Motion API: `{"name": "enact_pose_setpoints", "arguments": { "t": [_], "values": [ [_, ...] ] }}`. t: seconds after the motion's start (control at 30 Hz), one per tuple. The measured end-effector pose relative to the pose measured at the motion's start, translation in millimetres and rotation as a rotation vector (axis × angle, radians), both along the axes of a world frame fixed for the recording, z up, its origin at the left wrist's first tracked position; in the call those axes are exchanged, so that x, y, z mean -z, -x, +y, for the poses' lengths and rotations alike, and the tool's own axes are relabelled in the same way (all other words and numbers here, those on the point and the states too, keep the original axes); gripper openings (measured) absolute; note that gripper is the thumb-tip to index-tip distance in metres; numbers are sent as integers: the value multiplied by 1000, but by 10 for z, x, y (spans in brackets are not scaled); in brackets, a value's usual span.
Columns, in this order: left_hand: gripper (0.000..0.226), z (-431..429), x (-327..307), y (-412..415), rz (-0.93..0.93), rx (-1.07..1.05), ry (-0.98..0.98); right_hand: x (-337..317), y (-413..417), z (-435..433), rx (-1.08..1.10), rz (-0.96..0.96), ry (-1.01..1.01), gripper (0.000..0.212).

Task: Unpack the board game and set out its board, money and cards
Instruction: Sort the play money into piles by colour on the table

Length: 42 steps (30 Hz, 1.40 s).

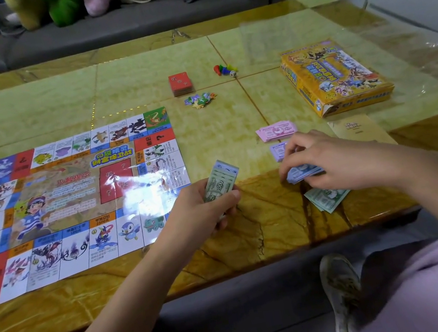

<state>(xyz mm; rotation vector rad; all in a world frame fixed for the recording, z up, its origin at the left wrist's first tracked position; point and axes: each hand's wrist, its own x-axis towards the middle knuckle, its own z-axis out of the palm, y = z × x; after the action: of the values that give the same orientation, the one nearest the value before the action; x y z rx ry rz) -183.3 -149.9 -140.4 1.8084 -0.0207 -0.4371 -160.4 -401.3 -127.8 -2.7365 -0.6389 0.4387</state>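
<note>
The paper game board (72,203) lies unfolded on the left of the table. My left hand (205,209) grips a stack of play money (221,178) just right of the board. My right hand (336,159) pinches blue notes (302,173) low over the table. Around it lie a pink pile (276,131), a purple pile (278,151) and a green pile (326,199). A red card deck (180,84), small star tokens (200,100) and coloured pawns with a die (225,70) sit further back. The yellow game box (335,76) is at the right.
A tan leaflet (358,131) lies by my right wrist. Clear plastic wrap (407,44) spreads over the table's right back corner. A grey sofa (100,31) with cushions stands behind the marble-pattern table (138,77). My knees and a shoe (340,288) are below the front edge.
</note>
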Motion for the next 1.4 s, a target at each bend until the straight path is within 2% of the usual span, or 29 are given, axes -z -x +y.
{"name": "enact_pose_setpoints", "arguments": {
  "t": [0.27, 0.37, 0.5, 0.57, 0.67, 0.73, 0.8, 0.87, 0.93, 1.1, 1.2, 1.4],
  "values": [
    [17, 7, 7, -8, 40, 24, 10, -15, 12, 45, 0, -21, -2, 41],
    [24, 0, 6, -16, 160, 35, 139, -15, 13, 66, 4, -27, -6, 36],
    [32, -26, -35, -36, 406, 48, 408, -13, 2, 50, -5, -43, 6, 33],
    [34, -36, -49, -36, 442, 62, 486, -38, 10, 64, 6, -106, -56, 26],
    [27, -41, -25, -11, 362, 102, 482, -143, 51, 185, 114, -277, -356, 9],
    [22, -40, -5, 20, 271, 134, 410, -215, 102, 296, 238, -226, -545, 20],
    [17, -49, 8, 45, 182, 113, 324, -241, 162, 413, 306, -76, -653, 33],
    [14, -66, 15, 58, 117, 58, 259, -211, 215, 509, 298, 21, -680, 37],
    [15, -79, 5, 66, 76, 15, 221, -142, 230, 571, 287, 40, -692, 31],
    [20, -68, 8, 52, 119, 27, 256, -4, 194, 593, 376, 92, -774, 19],
    [21, -62, 9, 45, 148, 15, 310, -13, 177, 580, 407, 145, -815, 19],
    [17, -45, -10, 39, 75, -42, 279, -26, 225, 625, 347, 163, -763, 28]
  ]
}}
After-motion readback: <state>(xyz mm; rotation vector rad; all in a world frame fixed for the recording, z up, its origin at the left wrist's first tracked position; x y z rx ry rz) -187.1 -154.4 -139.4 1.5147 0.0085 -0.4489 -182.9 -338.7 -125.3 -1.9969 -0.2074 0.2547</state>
